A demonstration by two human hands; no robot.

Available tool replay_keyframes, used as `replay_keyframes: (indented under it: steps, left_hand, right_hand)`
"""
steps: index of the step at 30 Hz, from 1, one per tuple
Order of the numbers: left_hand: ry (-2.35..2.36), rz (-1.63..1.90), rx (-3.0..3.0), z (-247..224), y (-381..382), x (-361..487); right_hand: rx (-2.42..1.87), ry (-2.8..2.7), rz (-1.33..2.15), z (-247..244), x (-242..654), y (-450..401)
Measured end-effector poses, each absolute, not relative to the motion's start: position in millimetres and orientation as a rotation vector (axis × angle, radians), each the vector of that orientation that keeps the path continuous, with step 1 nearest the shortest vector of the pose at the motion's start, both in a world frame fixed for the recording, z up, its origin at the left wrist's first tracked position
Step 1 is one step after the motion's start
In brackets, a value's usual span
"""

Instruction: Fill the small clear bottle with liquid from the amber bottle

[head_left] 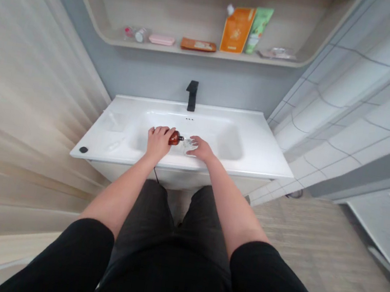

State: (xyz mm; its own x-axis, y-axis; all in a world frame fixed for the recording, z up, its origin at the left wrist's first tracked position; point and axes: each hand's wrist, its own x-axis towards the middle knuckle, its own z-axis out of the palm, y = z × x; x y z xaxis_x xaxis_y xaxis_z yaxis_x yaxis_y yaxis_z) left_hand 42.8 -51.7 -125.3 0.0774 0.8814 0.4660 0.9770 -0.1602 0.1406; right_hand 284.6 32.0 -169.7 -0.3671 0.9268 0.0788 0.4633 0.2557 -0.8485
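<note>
Over the white sink (230,146), my left hand (159,141) is wrapped round a brown bottle (174,138). The bottle is tilted on its side, its dark neck pointing right. My right hand (201,148) curls round a small clear container (189,146), with its mouth close to the bottle's neck. Whether neck and container touch is too small to tell. Any liquid passing between them cannot be made out.
A black faucet (192,97) rises behind the basin. Clear plastic pieces (114,121) and a small black cap-like disc (84,149) lie on the left counter. Above, a shelf (133,45) holds an orange pouch (237,30), a green tube (258,30) and a pink case (162,40).
</note>
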Motion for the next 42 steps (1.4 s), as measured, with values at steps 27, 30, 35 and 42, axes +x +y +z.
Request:
replay_keyframes:
  steps: [27,30,35,42]
  left_hand:
    - [-1.949,-0.674,-2.177,-117.2,-55.7,45.7]
    - [-1.938,-0.660,-2.189,-117.0,-55.9,45.6]
    - [-1.925,-0.653,-2.181,-117.6,-55.8,45.5]
    - [-1.924,-0.652,-2.171,-118.5,-55.7,45.3]
  right_hand:
    - [-1.269,-1.954,0.996,-170.0,285.3,33.0]
    - [-1.278,-1.962,0.982,-169.5,285.4,32.7]
    - [-1.279,-1.959,0.988,-169.6,285.1,32.6]
    - [-1.273,-1.963,0.984,-169.6,285.0,32.6]
